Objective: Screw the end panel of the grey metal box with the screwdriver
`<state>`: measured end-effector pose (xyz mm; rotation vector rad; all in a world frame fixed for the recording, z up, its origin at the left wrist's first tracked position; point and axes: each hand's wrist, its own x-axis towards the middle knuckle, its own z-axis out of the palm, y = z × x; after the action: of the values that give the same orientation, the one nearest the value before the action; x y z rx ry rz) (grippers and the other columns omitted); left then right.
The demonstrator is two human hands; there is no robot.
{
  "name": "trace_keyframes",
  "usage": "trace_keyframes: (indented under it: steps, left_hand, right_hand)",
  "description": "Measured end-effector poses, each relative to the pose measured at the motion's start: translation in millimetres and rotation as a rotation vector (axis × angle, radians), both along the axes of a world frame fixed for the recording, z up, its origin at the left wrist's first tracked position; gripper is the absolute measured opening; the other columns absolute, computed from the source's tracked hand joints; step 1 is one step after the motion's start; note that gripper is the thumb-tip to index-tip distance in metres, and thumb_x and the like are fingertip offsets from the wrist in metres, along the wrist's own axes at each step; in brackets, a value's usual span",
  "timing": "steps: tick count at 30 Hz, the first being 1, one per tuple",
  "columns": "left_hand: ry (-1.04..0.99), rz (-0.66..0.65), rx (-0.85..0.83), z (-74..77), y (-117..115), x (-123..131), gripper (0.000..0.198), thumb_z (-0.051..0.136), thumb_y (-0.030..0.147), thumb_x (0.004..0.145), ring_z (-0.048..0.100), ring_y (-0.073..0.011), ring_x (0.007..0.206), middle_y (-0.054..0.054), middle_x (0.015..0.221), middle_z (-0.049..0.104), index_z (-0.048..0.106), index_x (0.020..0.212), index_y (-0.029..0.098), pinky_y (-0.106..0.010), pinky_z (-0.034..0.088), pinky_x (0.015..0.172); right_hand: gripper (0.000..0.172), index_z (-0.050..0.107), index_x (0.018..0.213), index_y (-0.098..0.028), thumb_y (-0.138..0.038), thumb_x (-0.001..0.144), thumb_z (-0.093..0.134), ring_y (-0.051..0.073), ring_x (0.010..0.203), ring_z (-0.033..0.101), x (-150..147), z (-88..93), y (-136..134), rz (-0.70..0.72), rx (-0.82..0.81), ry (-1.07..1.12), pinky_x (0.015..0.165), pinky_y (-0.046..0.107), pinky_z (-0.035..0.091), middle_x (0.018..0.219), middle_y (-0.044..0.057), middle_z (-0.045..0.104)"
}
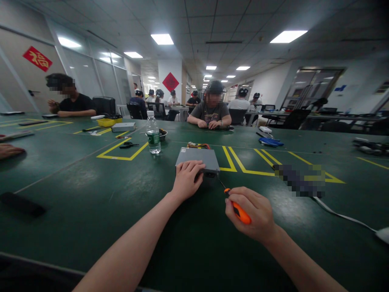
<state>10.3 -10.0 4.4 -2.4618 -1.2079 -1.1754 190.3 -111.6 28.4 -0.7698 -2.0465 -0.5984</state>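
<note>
A grey metal computer power supply (197, 156) lies flat on the green table, its coloured cables (199, 145) bunched at the far side. My left hand (189, 178) grips its near edge, fingers over the top and thumb against the front face. Between the fingers of my right hand (252, 209) is a screwdriver (241, 213) with an orange and black handle. Its thin shaft points up and left to the lower right corner of the power supply's near face. Whether the tip sits in a screw is too small to tell.
A water bottle (153, 134) stands left of the power supply, before a metal bowl (163, 134). Blue gloves (271, 142) lie right, beyond a blurred dark object (299, 180) with a white cable (343, 215). A co-worker (212, 109) sits opposite. Yellow tape marks the green table (136, 235).
</note>
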Motion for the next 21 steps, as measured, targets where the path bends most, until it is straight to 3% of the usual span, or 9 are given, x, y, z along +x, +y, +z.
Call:
trace_keyframes:
  steps: [14, 19, 21]
  left_hand:
    - [-0.020, -0.033, -0.004, 0.7, -1.5, -2.7, 0.033, 0.048, 0.021, 0.083, 0.046, -0.0183, 0.114, 0.000, 0.123, 0.055, 0.050, 0.116, 0.029, -0.037, 0.029, 0.095]
    - [-0.060, -0.065, -0.032, 1.5, -1.7, -5.6, 0.018, 0.047, 0.015, 0.082, 0.048, -0.0171, 0.111, 0.001, 0.124, 0.054, 0.059, 0.090, 0.026, -0.036, 0.030, 0.094]
    - [-0.074, -0.075, -0.045, 1.6, -1.8, -6.9, 0.015, 0.047, 0.016, 0.082, 0.048, -0.0166, 0.110, 0.002, 0.123, 0.054, 0.059, 0.084, 0.025, -0.036, 0.030, 0.094]
  right_hand:
    - [0.009, 0.054, 0.084, -0.018, -0.012, 0.078, 0.053, 0.014, 0.069, 0.057, 3.1, -0.5, 2.8, -0.009, -0.025, -0.012, 0.057, 0.026, 0.048, 0.081, 0.005, 0.059]
    - [0.003, 0.056, 0.081, -0.018, -0.018, 0.082, 0.053, 0.013, 0.069, 0.058, -3.1, 1.5, -0.5, -0.036, -0.085, -0.082, 0.059, 0.025, 0.047, 0.084, 0.005, 0.061]
    - [0.010, 0.055, 0.079, -0.018, -0.027, 0.083, 0.054, 0.014, 0.069, 0.057, -5.1, 3.1, -3.1, -0.027, -0.129, -0.106, 0.059, 0.025, 0.047, 0.084, 0.006, 0.060]
